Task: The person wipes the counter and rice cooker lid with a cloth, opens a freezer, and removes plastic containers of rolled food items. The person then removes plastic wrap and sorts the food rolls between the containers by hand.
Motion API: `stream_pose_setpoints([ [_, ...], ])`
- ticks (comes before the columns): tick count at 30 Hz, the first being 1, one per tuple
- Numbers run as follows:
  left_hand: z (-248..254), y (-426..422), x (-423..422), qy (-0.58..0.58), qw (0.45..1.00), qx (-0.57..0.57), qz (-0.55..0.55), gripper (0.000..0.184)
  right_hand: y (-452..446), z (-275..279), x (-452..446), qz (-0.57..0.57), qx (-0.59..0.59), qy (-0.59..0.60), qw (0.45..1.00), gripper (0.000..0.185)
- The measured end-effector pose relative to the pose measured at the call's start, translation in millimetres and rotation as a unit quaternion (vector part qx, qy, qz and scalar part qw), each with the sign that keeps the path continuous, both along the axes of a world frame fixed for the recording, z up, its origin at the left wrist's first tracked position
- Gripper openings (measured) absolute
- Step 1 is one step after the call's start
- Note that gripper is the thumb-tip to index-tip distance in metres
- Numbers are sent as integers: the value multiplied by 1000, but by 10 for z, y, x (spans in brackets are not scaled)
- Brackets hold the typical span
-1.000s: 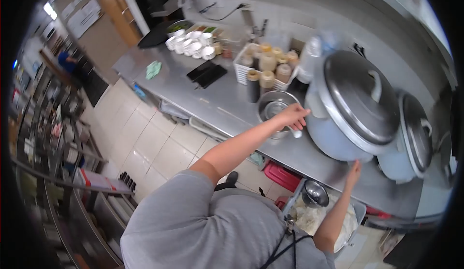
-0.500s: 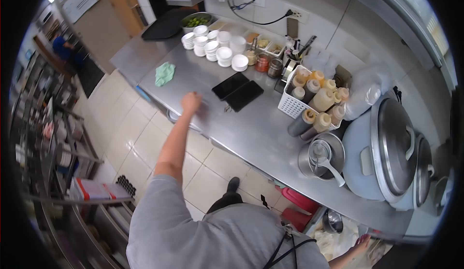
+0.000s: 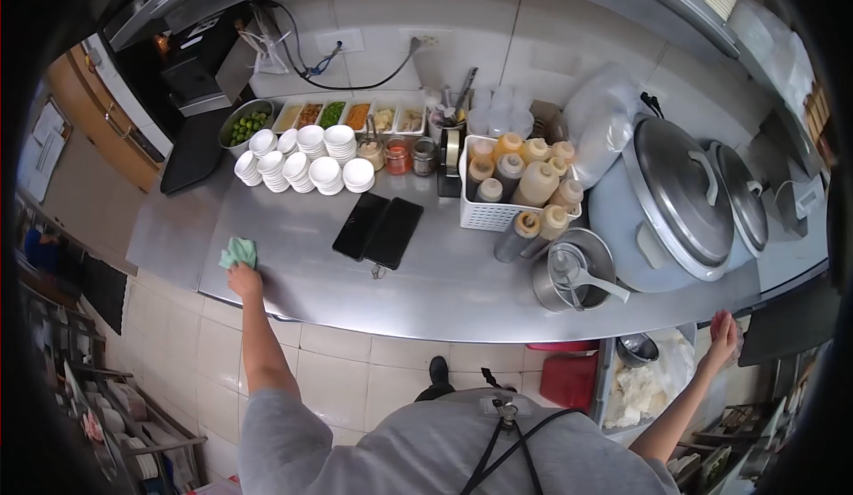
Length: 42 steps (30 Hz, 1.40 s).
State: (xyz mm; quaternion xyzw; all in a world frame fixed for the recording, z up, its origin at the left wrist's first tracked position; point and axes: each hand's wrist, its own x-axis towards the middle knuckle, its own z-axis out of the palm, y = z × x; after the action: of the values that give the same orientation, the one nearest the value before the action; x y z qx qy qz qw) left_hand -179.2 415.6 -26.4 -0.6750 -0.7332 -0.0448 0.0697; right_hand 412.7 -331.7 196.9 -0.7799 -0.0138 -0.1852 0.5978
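At the left part of the steel counter (image 3: 293, 299), my left hand (image 3: 244, 282) has its fingers closed on the near edge of a crumpled green cloth (image 3: 238, 251). The cloth lies against the counter top. My right hand (image 3: 725, 339) is off the counter's front edge at the right, fingers curled; a reddish patch shows at the fingertips, too small to identify. Two dark flat devices (image 3: 394, 233) lie side by side mid-counter. Right of them, a steel pot (image 3: 553, 286) holds a ladle with a pale handle (image 3: 604, 283).
Stacked white bowls (image 3: 326, 175), topping trays (image 3: 357, 116) and jars (image 3: 397, 155) line the back. A white basket (image 3: 489, 217) holds sauce bottles. Large lidded pots (image 3: 671, 193) stand right. Below are a red bin (image 3: 569, 381) and a tub with a metal bowl (image 3: 637, 349).
My left hand has moved from over the steel pot, along the counter, to the green cloth and taken hold of it. My right hand has left the large pot's side. The view has turned left.
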Motion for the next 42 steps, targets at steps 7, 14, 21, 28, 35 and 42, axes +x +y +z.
stream_pose_setpoints([
  [7,1413,67,513,-548,821,126,-97,27,1709,687,-929,247,1,-2,969,28],
  [14,2715,-2496,2495,-639,574,-240,-453,29,3070,278,-1927,586,315,279,692,64],
  [21,2542,-3233,2794,-472,498,-258,-680,31,2464,702,-1326,324,450,5,832,39],
  [28,2622,-3352,3164,-463,515,-312,-650,17,2419,950,517,-80,-565,-74,818,54],
  [35,2630,-3847,4536,-429,521,-226,-702,24,2378,242,1064,114,-594,-239,760,45],
  [42,2387,-4063,6244,-360,585,-40,-726,73,1179,98,1031,177,-459,-314,812,35],
])
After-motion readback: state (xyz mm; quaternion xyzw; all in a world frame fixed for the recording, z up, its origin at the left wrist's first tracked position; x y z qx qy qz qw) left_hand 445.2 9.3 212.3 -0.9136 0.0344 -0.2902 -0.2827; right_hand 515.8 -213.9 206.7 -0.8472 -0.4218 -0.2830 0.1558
